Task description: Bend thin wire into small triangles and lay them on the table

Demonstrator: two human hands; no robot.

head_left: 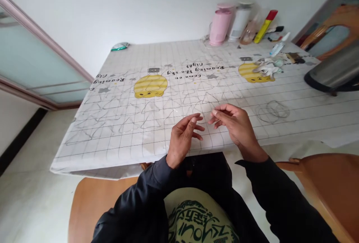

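My left hand (pixel 185 136) is just above the front part of the table, its thumb pressed to the index finger and the other fingers loosely curled. To its right, my right hand (pixel 234 125) makes a similar pinch, fingertips a short gap from the left ones. Whatever is between the fingers of either hand is too thin to make out. Many thin bent wire pieces (pixel 151 124), several roughly triangular, lie spread over the tablecloth (pixel 92 151). Right of my right hand is a loose coil of thin wire (pixel 272 112).
Along the back stand a pink cylinder (pixel 220 26), a white cylinder (pixel 239 22), a yellow tube with a red cap (pixel 266 26) and a small bottle (pixel 279 45). A crumpled cloth (pixel 270 67) and a metal kettle (pixel 333 69) are at right. Wooden chairs (pixel 98 205) flank me.
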